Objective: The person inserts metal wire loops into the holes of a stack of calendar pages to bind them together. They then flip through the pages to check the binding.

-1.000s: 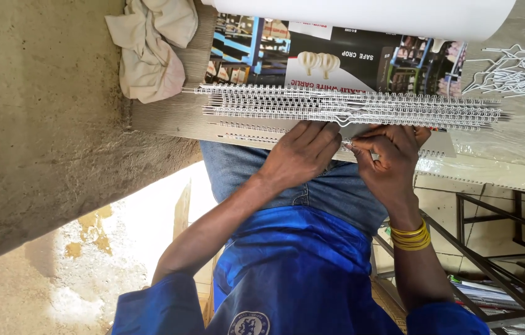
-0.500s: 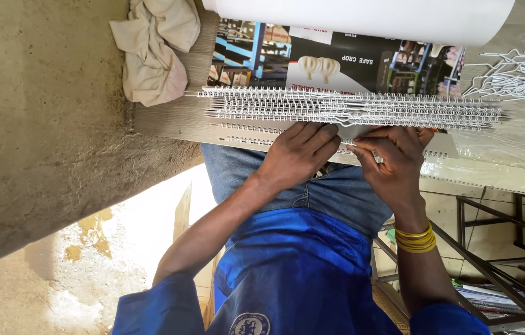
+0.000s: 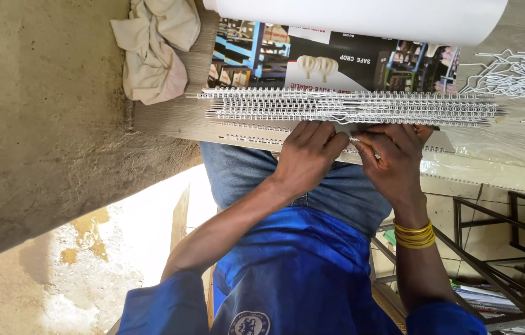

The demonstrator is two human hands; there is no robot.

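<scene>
A stack of white wire spiral bindings lies across a printed calendar sheet on the worktable. Along the near edge runs a thin wire binding strip. My left hand presses on this strip with curled fingers. My right hand, with yellow bangles on its wrist, pinches the same strip right beside the left, a small metal wire end showing between its fingertips. The two hands touch each other.
A crumpled cream cloth sits at the table's left end. A white rolled sheet lies at the far edge, and loose white wire pieces at the right. A dark metal frame stands low at the right, concrete floor at the left.
Both hands stay on the binding strip. The right fingertips have shifted slightly toward the stack of bindings.
</scene>
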